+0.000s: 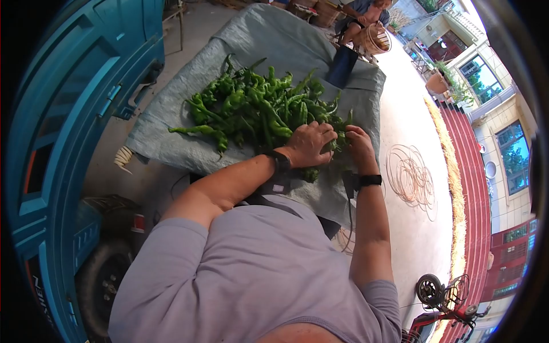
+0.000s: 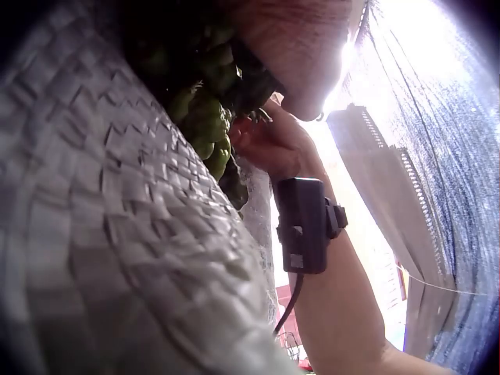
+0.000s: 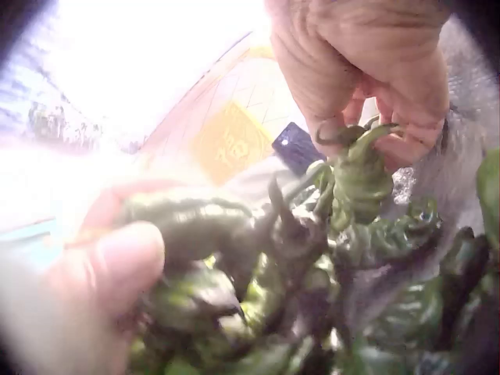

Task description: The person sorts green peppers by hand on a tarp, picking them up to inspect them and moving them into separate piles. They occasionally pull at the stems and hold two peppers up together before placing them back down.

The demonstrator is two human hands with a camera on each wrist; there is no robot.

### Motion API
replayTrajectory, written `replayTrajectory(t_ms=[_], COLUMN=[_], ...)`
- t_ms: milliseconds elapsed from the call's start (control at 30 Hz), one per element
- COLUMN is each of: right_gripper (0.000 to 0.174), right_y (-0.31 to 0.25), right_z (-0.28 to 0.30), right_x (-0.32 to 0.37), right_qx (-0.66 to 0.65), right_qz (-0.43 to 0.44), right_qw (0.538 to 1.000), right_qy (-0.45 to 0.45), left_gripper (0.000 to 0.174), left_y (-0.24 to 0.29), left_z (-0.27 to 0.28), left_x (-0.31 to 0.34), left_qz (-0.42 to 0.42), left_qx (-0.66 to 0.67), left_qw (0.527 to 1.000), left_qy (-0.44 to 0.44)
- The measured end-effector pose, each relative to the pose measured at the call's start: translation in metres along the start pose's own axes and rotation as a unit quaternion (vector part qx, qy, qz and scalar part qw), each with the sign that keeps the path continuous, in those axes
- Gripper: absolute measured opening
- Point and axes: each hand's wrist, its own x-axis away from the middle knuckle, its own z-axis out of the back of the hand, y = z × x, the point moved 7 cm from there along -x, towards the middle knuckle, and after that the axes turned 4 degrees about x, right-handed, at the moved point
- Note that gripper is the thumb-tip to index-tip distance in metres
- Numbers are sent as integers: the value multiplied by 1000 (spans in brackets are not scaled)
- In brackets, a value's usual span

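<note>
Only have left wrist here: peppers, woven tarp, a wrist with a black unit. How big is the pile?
Observer: Big heap of green peppers, sitting mid-way on a grey tarp.
Operator: Where are the hands?
Observer: Both at the heap's near edge, left hand beside right hand.
Operator: Right one holding anything?
Observer: Yes. In the right wrist view its fingers curl round a pepper's stem.

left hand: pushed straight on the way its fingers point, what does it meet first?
The heap of long green peppers; the left hand grips some of them at the near edge. Just beyond those sits the right hand, though the gap between is hard to judge.
</note>
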Motion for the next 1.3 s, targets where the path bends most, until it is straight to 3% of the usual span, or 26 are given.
replayTrajectory(t_ms=[133,233,333,433,533,633,833,933,1033,1133,1233,1267,1300], right_gripper=[17,12,12,12,13,16,17,21,21,23,26,27,30], right_y=[-7,-20,-48,-65,-61,-64,-69,-88,-90,-106,-88,-77,-69], right_z=[3,-8,-24,-40,-62,-64,-63,-59,-40,-27,-14,-11,-12], right_x=[10,19,48,72,89,104,130,143,144,141,112,98,88], right_qx=[-78,-162,-171,-78,0,7,61,45,4,-11,-13,91,231], right_qz=[32,53,127,185,231,228,209,246,188,245,226,248,299], right_qw=[996,983,972,974,960,962,953,949,969,966,974,964,924], right_qy=[15,-60,-97,-105,-161,-153,-212,-191,-160,-85,-17,14,56], left_gripper=[54,66,80,86,87,84,64,56,55,55,55,55,55], left_y=[0,1,1,-1,2,2,0,0,-1,3,4,4,5], left_z=[-1,3,6,3,4,1,-4,-1,-4,0,1,0,0], left_x=[1,0,-1,-2,-1,-1,-1,0,0,-3,-5,-5,-6], left_qz=[-5,-4,21,46,19,-7,1,2,-1,-6,-1,1,0], left_qx=[7,20,32,36,9,4,13,21,1,6,17,18,22], left_qw=[1000,1000,999,998,1000,1000,1000,1000,1000,1000,1000,1000,1000], left_qy=[7,18,9,-14,-9,6,-7,9,3,10,-7,-18,-16])
